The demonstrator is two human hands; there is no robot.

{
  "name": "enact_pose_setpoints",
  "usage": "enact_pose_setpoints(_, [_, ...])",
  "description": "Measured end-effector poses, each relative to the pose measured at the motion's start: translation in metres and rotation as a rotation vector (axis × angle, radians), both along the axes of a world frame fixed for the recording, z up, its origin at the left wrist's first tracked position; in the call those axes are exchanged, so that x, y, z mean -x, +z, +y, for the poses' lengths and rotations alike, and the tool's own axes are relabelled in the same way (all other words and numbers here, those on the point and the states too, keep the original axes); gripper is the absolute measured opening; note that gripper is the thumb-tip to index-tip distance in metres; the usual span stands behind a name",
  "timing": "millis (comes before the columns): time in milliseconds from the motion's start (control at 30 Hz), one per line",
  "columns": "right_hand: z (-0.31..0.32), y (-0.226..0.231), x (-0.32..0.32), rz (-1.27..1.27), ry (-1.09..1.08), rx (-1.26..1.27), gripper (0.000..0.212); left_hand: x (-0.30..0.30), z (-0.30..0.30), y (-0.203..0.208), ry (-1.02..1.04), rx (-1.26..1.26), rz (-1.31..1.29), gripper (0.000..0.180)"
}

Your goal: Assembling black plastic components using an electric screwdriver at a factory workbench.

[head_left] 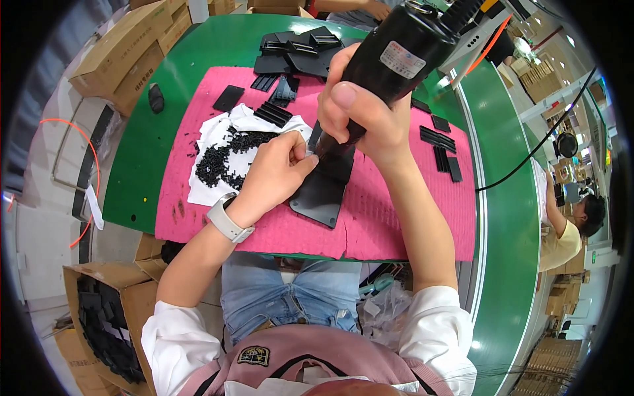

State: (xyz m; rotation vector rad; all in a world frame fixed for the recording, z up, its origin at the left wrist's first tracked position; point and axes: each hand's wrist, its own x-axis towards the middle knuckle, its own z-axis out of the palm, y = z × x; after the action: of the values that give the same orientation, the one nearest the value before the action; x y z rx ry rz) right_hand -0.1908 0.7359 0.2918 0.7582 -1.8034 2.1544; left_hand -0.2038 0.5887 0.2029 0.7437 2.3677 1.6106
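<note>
My right hand (373, 119) is wrapped round a black electric screwdriver (396, 56), which is tilted with its lower end pointing down toward a flat black panel (317, 201). My left hand (281, 168) is closed, thumb and finger pinched right beside the screwdriver's tip over the panel. Whatever that pinch holds is too small to make out. A pile of small black screws (218, 165) lies to its left on a white cloth (200, 193). Slotted black pieces (273, 113) rest at the cloth's far edge. Part of the panel is hidden beneath my hands and the screwdriver.
A pink mat (396, 231) covers part of the green table (125, 191). More black panels (297, 56) are stacked at its far side, with slotted strips (437, 140) at right. A cardboard box (109, 274) of black parts stands lower left. Another person (561, 231) sits far right.
</note>
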Motion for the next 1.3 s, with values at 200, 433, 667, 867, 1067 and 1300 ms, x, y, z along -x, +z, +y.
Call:
enact_pose_setpoints(200, [-0.005,0.001,-0.006,0.043,-0.065,-0.061,0.021,-0.001,0.002,-0.001,0.024,0.006,0.098,0.027])
enact_pose_setpoints(433, [-0.008,0.002,-0.003,0.094,-0.025,-0.049,0.024,0.001,0.002,-0.007,0.007,-0.037,0.104,0.027])
enact_pose_setpoints(667, [-0.012,-0.002,-0.009,0.211,-0.129,-0.187,0.021,0.002,0.003,-0.011,0.011,-0.057,0.145,0.028])
enact_pose_setpoints(867, [0.041,0.006,-0.024,0.122,0.171,0.186,0.033,0.004,0.000,-0.012,-0.034,-0.228,0.037,0.029])
enact_pose_setpoints(1067, [0.110,0.000,-0.038,0.082,0.277,0.636,0.030,-0.023,-0.046,0.007,-0.043,-0.597,-0.066,0.019])
enact_pose_setpoints(1300, [0.129,-0.012,-0.015,0.026,0.290,0.585,0.031,-0.114,-0.264,-0.034,0.868,-0.792,0.022,0.021])
